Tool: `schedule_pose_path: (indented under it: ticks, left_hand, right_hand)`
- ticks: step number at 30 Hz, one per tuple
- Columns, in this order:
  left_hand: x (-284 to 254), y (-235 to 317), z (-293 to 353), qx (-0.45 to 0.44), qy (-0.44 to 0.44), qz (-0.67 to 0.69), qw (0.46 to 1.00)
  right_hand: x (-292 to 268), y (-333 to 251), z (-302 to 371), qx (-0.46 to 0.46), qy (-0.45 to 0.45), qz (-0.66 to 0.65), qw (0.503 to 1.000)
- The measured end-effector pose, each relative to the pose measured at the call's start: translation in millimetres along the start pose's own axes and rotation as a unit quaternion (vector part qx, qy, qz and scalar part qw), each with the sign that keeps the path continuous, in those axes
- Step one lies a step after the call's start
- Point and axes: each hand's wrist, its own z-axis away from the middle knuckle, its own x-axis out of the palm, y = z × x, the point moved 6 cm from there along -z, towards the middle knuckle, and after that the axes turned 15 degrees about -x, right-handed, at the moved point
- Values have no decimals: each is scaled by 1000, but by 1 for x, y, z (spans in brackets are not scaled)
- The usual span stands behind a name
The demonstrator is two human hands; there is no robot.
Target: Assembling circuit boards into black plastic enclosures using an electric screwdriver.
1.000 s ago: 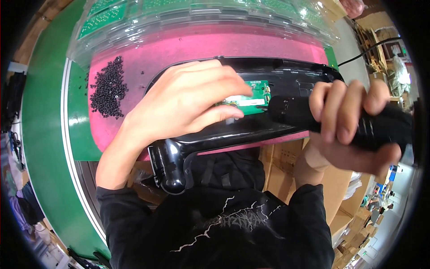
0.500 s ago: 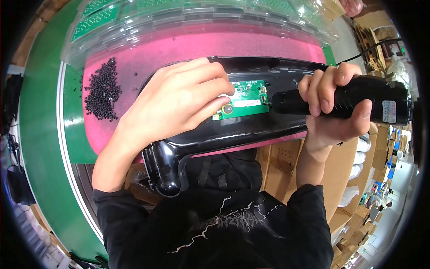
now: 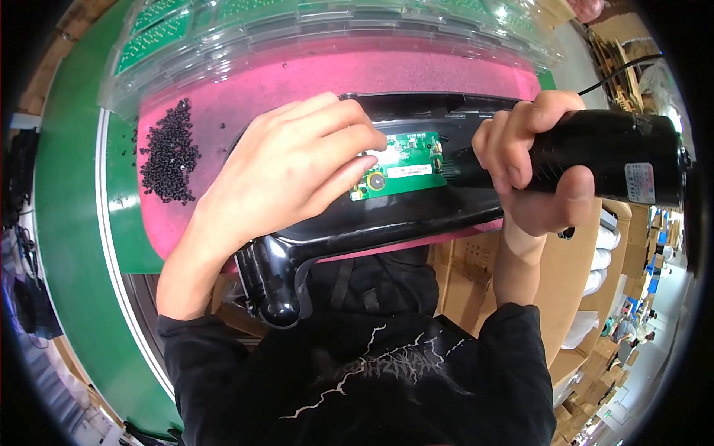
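Observation:
A green circuit board (image 3: 405,182) lies in a long glossy black plastic housing (image 3: 357,232). My left hand (image 3: 297,160) reaches over the housing's left part, thumb and fingertips bent together at the board's left end. Whatever is between those fingertips is hidden. On the right, my right hand (image 3: 532,160) wraps round a black corded electric screwdriver (image 3: 595,152). The tool lies nearly level, its nose pointing left at the board's right edge. Its tip is blurred, so contact with the board cannot be made out.
A pile of small black screws (image 3: 169,156) sits on the pink mat (image 3: 253,82), left of the housing. Clear plastic trays (image 3: 297,44) holding green boards stand along the back. Cardboard boxes (image 3: 465,275) are below right. The screwdriver's cord (image 3: 621,72) runs off to the right.
My right hand and the screwdriver have shifted a little to the left, the handle swinging slightly. My left hand stays nearly in place at the board's left end.

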Motion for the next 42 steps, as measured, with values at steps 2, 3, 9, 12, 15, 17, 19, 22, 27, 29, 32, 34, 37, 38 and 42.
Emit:
schedule_pose_path:
  ticks: [2,3,9,12,15,17,19,22,27,29,32,34,37,38,42]
  left_hand:
    - [-5,0,0,-1,19,-2,1000]
    - [-9,0,0,-4,37,-2,999]
    - [-33,-10,1,-57,107,-35,992]
    - [-36,-20,9,-119,89,-74,986]
    - [-26,-33,19,-188,20,-109,976]
    - [-25,-30,25,-172,3,-110,979]
    - [-27,-28,28,-148,11,-107,983]
    - [-25,-30,31,-183,-26,-126,975]
    - [-20,-16,17,-187,-21,-136,973]
    - [-17,-12,10,-179,-12,-137,974]
    - [-24,-15,17,-175,-12,-135,975]
    - [-21,-10,7,-168,-8,-130,977]
    - [-19,7,13,-195,-17,-147,970]
    - [-17,8,13,-194,-18,-164,967]
    - [-8,1,32,-184,-21,-138,973]
  right_hand:
    - [1,-1,1,3,-11,-12,1000]
    - [2,-2,1,1,-10,-12,1000]
    - [-8,-5,-7,65,-70,-148,984]
    - [-28,-2,-13,171,138,-233,947]
    - [-52,3,-19,215,283,-326,876]
    - [-63,-3,-14,177,364,-296,865]
    - [-59,-16,-6,176,352,-257,883]
    - [-61,-30,4,150,296,-256,908]
    - [-28,-140,-5,-252,-46,211,943]
    - [-48,-151,0,-250,-37,226,941]
    - [-90,-179,22,-255,-24,243,936]
    - [-114,-213,33,-296,-37,256,919]
    - [-89,-241,28,-367,-59,275,887]
    - [-80,-250,27,-398,-62,287,869]
    - [-63,-261,41,-492,-63,301,814]
